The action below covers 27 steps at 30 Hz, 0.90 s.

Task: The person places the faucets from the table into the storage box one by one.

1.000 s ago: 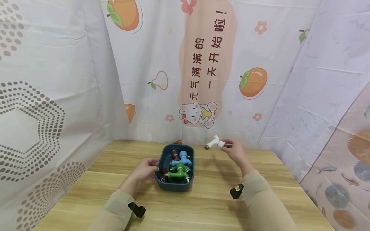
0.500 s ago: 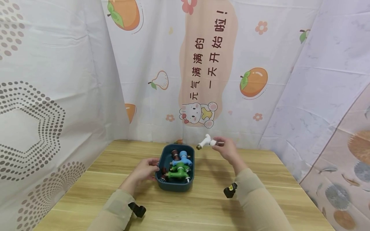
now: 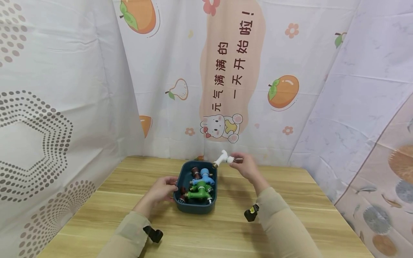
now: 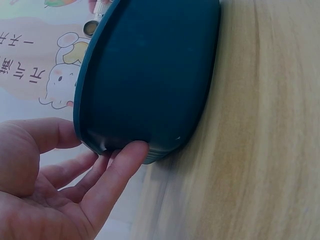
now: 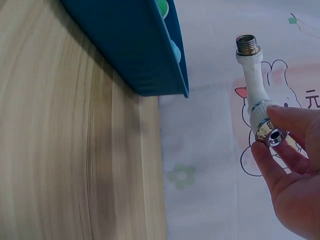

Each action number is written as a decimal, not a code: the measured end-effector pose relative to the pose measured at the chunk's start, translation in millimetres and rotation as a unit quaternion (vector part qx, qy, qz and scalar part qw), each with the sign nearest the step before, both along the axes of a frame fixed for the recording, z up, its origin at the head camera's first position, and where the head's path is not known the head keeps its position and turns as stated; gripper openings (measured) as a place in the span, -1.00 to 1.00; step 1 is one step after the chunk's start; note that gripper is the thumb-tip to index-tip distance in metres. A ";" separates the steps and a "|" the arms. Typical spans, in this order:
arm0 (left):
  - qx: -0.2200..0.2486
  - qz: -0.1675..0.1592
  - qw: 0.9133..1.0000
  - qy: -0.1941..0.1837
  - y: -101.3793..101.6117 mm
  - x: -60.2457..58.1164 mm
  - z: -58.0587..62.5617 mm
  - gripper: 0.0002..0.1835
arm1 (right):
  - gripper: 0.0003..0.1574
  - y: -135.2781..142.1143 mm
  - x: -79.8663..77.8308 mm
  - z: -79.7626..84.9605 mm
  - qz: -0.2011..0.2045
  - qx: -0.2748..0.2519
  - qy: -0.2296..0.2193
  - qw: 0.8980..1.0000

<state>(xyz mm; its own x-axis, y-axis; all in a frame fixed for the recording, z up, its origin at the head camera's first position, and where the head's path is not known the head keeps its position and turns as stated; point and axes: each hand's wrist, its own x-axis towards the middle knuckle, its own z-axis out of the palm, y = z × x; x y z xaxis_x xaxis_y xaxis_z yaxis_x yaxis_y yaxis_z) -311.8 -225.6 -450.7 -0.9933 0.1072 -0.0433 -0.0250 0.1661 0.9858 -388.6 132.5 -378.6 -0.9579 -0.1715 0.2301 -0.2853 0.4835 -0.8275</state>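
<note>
My right hand point(image 3: 247, 169) pinches a white tap point(image 3: 223, 157) in the air, at the far right corner of a dark teal plastic bin point(image 3: 195, 209). In the right wrist view, thumb and fingers grip the tap by its metal-trimmed end, and its threaded brass end point(image 5: 247, 45) points away from the hand. My left hand point(image 3: 160, 189) rests its spread, fairly straight fingers against the bin's left side, fingertips at the wall and rim. Inside the bin lie green taps point(image 3: 199, 194), a blue tap point(image 3: 204, 177) and brown pieces point(image 3: 195, 173), partly hiding one another.
The bin stands on a wood-grain table point(image 3: 180, 233). Printed curtains point(image 3: 180, 125) hang behind the table's far edge and along both sides. A black wrist camera point(image 3: 251, 213) is strapped to the right sleeve, another camera point(image 3: 153, 234) to the left.
My right hand has carried the white tap leftward, from well right of the bin to its far right corner. My left hand and the bin have stayed put.
</note>
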 end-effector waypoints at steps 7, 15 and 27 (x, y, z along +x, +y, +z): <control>0.001 -0.001 1.000 0.000 -0.5 -0.3 -0.9 -0.46 | -0.48 -10.9 1.7 1.8 0.020 -0.010 -0.003 1.000; 0.000 0.000 1.000 -0.001 -0.2 0.9 0.2 -0.46 | -0.53 -24.8 3.6 -0.3 0.035 -0.006 0.004 0.999; 0.001 0.002 1.000 0.003 0.5 -0.1 -0.6 -0.46 | -0.58 -45.0 7.4 -4.9 0.047 0.007 0.005 0.999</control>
<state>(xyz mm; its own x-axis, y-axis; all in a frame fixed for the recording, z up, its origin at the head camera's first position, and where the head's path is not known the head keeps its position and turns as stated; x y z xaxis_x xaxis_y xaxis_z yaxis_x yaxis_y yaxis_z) -311.9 -225.1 -451.3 -0.9939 0.1039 -0.0371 -0.0197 0.1640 0.9863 -381.2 87.5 -383.6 -0.9351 -0.2643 0.2362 -0.3382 0.4657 -0.8177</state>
